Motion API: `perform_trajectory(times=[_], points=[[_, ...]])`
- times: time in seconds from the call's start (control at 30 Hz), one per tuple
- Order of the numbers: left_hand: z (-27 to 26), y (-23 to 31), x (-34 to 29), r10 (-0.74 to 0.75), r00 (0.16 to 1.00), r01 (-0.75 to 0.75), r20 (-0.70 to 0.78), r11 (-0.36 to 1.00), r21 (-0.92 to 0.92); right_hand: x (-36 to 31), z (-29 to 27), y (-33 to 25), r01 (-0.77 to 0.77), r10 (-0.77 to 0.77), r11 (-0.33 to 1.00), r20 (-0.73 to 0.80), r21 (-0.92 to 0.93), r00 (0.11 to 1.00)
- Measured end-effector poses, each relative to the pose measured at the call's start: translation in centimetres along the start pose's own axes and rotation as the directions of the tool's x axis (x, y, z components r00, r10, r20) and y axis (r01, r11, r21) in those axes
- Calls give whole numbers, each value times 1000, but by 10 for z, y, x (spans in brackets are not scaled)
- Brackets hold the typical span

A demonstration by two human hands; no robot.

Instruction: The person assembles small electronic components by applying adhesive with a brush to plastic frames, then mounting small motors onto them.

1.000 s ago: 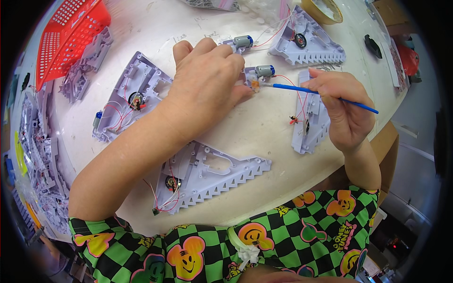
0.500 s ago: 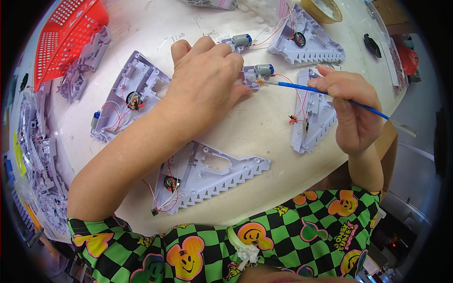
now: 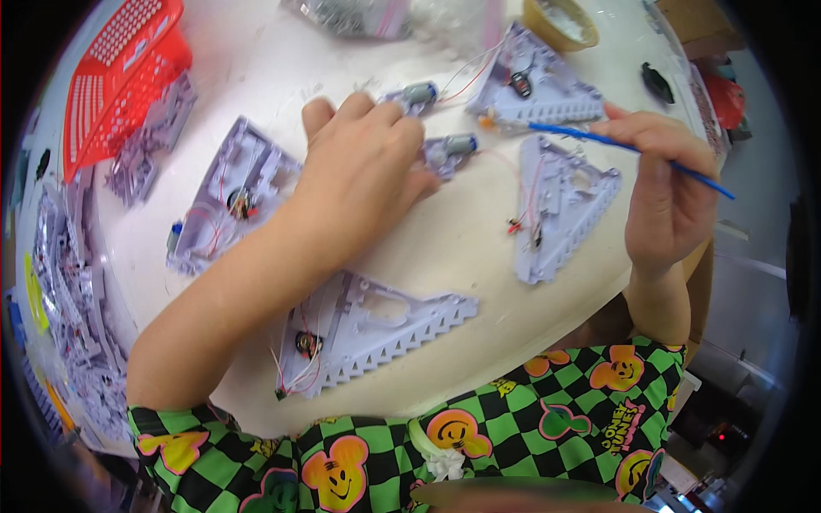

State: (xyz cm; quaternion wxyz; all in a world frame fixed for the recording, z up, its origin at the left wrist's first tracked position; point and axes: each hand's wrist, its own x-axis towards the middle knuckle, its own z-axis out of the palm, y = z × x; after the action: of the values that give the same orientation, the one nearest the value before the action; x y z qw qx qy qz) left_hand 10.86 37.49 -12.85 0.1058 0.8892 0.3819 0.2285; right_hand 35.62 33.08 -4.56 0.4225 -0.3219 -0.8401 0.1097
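My left hand [image 3: 363, 167] lies over the middle of the table, fingers curled on a pale lilac plastic housing with a small silver-and-blue motor [image 3: 460, 144]. My hand covers most of that housing. Just beyond its fingertips is a second, similar motor [image 3: 419, 92], wired to a toothed lilac shell [image 3: 547, 85] at the back. Pinched in my right hand [image 3: 669, 188] is a thin blue brush [image 3: 590, 135]. Its yellowish tip is near the back shell's lower left corner; blur hides whether they touch. Another toothed shell [image 3: 554, 214] with red wires sits below the brush.
Two more wired shells lie near my left arm, one open shell [image 3: 239, 162] beyond it and one toothed shell [image 3: 402, 329] nearer me. A red perforated basket [image 3: 111, 111] stands at far left, above piled plastic parts [image 3: 77, 299]. A yellowish bowl [image 3: 581, 34] and clear bags [image 3: 359, 15] are at the back.
The brush tip has left the lower motor's housing and moved up toward the back shell; my right hand shifted slightly right. My left hand stays at the housing. The whole view has shifted a little.
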Motion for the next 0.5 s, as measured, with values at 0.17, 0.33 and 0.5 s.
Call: perform_trajectory(times=[0.17, 0.33, 0.5], points=[[-3, 1, -5, 18, 999, -18, 43, 1000, -18, 9, -35, 37, -4, -8, 1000, -375, -31, 927], [-37, 25, -12, 54, 996, -49, -73, 997, 57, 11, -55, 85, -239, 203, 971, -557, 8, 805], [-69, 36, -39, 284, 932, -300, -223, 953, -41, -4, -52, 131, -336, 445, 896, -578, 292, 684]])
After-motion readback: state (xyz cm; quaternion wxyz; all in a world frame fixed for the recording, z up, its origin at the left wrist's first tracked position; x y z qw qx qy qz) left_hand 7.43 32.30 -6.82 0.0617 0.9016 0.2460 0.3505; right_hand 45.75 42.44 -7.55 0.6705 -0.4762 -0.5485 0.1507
